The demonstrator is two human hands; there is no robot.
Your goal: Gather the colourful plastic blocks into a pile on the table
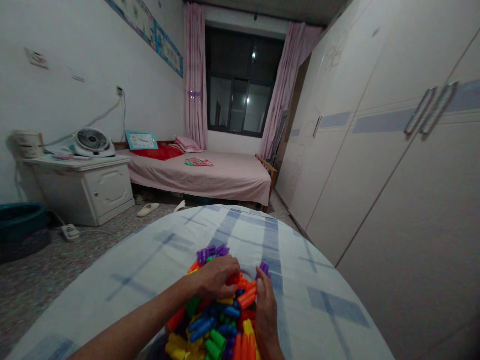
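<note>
A heap of plastic building pieces (pixel 221 320) in orange, blue, green, yellow and purple lies on a white cloth with blue checks (pixel 157 270). My left hand (pixel 216 276) rests on top of the heap with its fingers curled down into the orange pieces; what they grip is hidden. My right hand (pixel 265 310) lies along the right side of the heap, fingers straight and together, touching orange and purple pieces. A purple block (pixel 209 253) sits at the far edge of the heap.
A bed with a pink cover (pixel 225 175) stands beyond the cloth. White wardrobe doors (pixel 375 150) line the right wall. On the left are a white cabinet (pixel 86 187) with a small fan (pixel 93 142), and a teal basin (pixel 20 217) on the floor.
</note>
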